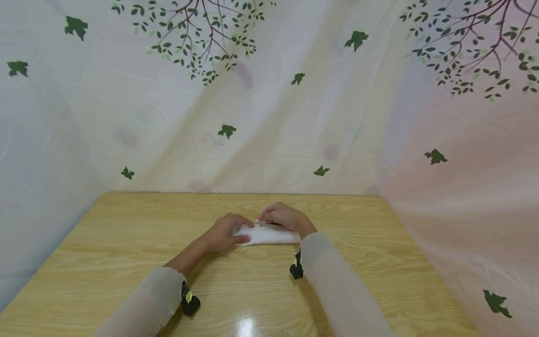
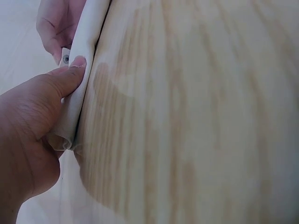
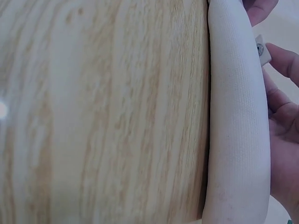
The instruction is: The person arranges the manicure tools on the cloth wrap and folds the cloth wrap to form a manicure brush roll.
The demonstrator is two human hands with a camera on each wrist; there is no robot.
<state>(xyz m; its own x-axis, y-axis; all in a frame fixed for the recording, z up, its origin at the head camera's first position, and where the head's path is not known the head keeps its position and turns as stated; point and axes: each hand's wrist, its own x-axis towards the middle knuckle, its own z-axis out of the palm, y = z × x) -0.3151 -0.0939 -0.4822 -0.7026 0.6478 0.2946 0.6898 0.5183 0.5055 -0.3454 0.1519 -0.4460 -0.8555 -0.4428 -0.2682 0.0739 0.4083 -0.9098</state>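
Observation:
A white rolled-up cloth (image 1: 275,235) lies lengthwise across the table, toward its back. At the roll's left end, my left hand (image 1: 226,232) grips it, with the thumb (image 2: 74,77) pressed on the near side and the other fingers behind. My right hand (image 1: 287,218) is at the far side of the roll. Between its fingertips it pinches a small white tab (image 3: 264,52) that carries a round metal snap. In the right wrist view the cloth (image 3: 238,116) looks ribbed and padded; its far side is mostly hidden.
The wood-grain table (image 1: 236,285) reaches back to a hanging pale curtain (image 1: 269,154) printed with branches and green leaf shapes. More curtain stands along the left and right sides. Black wrist cameras (image 1: 191,304) sit at both sleeve cuffs.

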